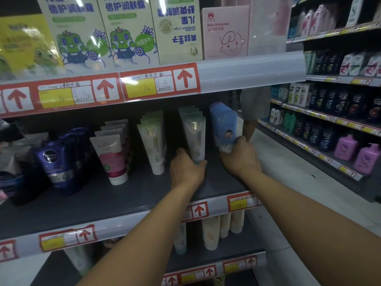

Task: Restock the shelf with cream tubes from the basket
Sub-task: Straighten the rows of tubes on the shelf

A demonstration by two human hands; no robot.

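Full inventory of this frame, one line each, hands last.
Frog-print boxes: three, cream-green, top shelf.
Pink baby box: one, top shelf right.
Nivea pouches: a row, dark blue, middle shelf left.
Pink-white tubes: a row, middle shelf.
Pale green tubes: a row, middle shelf centre.
White-teal tubes: a row, front one in left grip.
Blue tubes: a row, shelf's right end.
Beige tubes: several, lower shelf.
Left hand: grips white-teal tube's base.
Right hand: grips front blue tube.
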